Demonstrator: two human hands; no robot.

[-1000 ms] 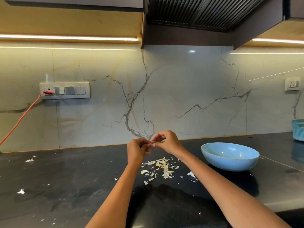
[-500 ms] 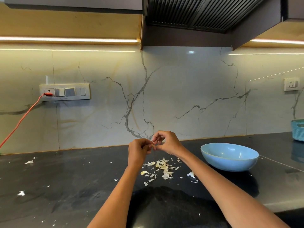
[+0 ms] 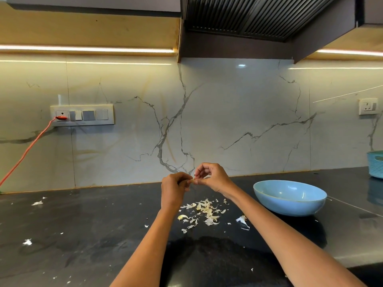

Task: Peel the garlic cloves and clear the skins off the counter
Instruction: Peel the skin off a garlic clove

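Both hands are raised together above the black counter. My left hand curls round a small garlic clove, which shows only as a pale tip between the fingers. My right hand pinches at that tip with thumb and forefinger. Directly below the hands lies a pile of pale garlic skins. A light blue bowl stands to the right of the pile; its inside looks bare from here.
Stray skin bits lie at the left, at the lower left and near my right forearm. A blue ribbed basket stands at the far right. An orange cable hangs from the wall socket.
The hands have stayed in place over the pile. My right fingers have shifted slightly at the clove's tip.
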